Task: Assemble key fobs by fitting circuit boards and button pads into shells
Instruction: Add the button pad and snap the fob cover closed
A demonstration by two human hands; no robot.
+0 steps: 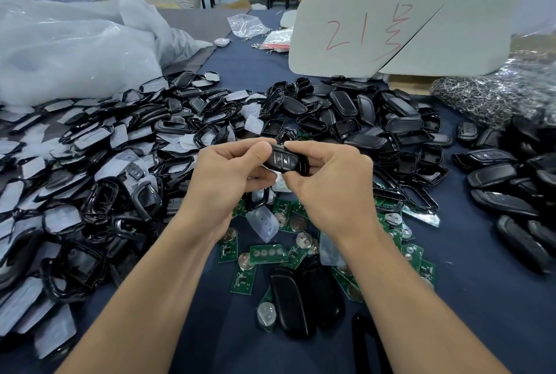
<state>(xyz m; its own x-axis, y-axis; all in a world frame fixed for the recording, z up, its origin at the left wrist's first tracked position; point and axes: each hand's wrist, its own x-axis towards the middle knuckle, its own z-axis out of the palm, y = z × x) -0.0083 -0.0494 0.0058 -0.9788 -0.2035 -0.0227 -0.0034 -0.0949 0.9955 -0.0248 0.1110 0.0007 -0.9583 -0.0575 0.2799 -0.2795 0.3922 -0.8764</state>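
I am watching the fob [284,160] being held in mid-frame, lifted off the tabletop [481,313] with its button face turning up toward the camera. The left grip [228,169] is clenching on the fob's left end, thumb on top and fingers curling beneath. The right grip [331,175] is pinching the right end the same way, so both are grasping one piece between them. I am judging this to be the closing squeeze on a shell, though the seam is hidden behind the fingertips.

I am expecting the fob to handle as a light, stiff bit of glossy plastic, likely slick under dry fingers. I am thinking the best hold is along the long edges near the seam, with pressure staying off the buttons.

Below the grips, green boards [240,279] are lying scattered at lower centre. They are looking thin and probably fragile, so I am favouring lifting them by the edges. The clear pads [263,223] among them are looking soft and floppy. Black shells [346,108] are heaping up at upper centre-right, and open frames [99,193] are piling across the left of the frame.
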